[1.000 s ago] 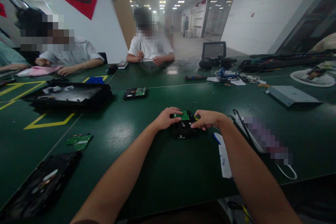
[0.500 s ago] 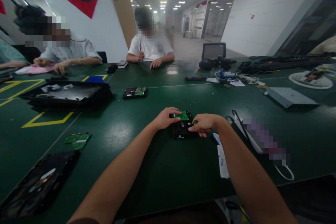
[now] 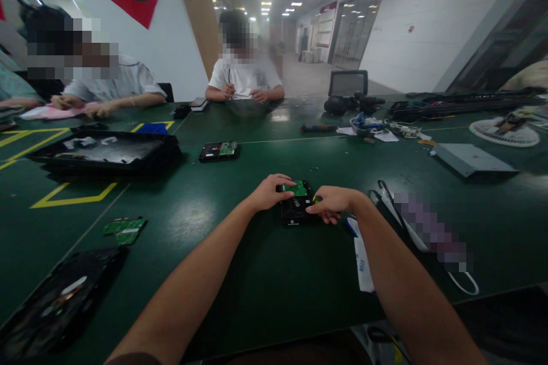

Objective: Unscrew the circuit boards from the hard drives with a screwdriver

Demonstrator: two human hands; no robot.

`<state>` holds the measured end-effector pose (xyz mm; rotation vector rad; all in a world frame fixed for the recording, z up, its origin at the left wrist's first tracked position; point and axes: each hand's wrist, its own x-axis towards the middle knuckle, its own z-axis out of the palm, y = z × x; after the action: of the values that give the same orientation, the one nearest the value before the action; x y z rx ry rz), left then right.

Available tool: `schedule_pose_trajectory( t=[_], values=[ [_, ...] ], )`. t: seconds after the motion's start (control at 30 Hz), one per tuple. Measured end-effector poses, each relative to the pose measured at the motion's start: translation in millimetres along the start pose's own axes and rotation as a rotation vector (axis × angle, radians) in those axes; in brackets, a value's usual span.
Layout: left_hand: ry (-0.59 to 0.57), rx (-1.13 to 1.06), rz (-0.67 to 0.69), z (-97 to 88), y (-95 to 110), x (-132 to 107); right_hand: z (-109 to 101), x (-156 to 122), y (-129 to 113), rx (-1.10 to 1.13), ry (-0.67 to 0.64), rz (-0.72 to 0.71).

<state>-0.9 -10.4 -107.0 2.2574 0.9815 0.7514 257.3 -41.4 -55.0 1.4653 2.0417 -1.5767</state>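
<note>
A black hard drive point(image 3: 295, 214) with a green circuit board point(image 3: 300, 188) at its far end lies on the table in front of me. My left hand point(image 3: 274, 191) grips the drive's left side, fingers reaching over the board and thumb along the near side of it. At the right edge, my right hand point(image 3: 334, 202) is closed around a screwdriver point(image 3: 317, 199); only a bit of its yellow and dark handle shows. The tool's tip is hidden by the hand. My right thumb touches or hovers just over the drive's top; I cannot tell which.
Another hard drive point(image 3: 219, 150) lies farther off, left of a black tray point(image 3: 166, 154)'s far side corner. Loose green circuit boards point(image 3: 126, 230) and a large black drive point(image 3: 64, 296) are at left. A grey metal box point(image 3: 473, 158) stands right. Two people sit opposite.
My hands and the hard drive stay nearly in place. Across the table, one person's hand has lifted slightly, and the view has shifted a little.
</note>
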Motion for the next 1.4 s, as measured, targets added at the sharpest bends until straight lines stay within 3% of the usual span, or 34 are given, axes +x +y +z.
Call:
schedule_pose_trajectory(
  t=[0.27,0.77,0.83,0.97,1.03,1.13,1.4],
  values=[
    [0.022,0.027,-0.010,-11.9,-14,0,5,8,-10,-0.029,0.138,-0.048],
    [0.073,0.018,-0.016,-20.2,-21,-1,5,14,-15,-0.111,0.289,-0.071],
    [0.068,0.013,-0.005,-20.5,-22,-1,2,9,-16,-0.107,0.413,-0.125],
    [0.071,0.018,-0.022,-20.9,-22,-2,-8,3,-21,-0.043,0.830,-0.211],
    [0.067,0.014,-0.031,-21.2,-21,-2,-13,3,-26,0.032,0.966,-0.233],
    [0.065,-0.004,-0.031,-21.3,-21,-2,-17,8,-32,0.041,1.079,-0.271],
    [0.064,-0.043,-0.040,-19.5,-25,-2,-32,16,-42,-0.184,1.342,-0.379]
  ],
)
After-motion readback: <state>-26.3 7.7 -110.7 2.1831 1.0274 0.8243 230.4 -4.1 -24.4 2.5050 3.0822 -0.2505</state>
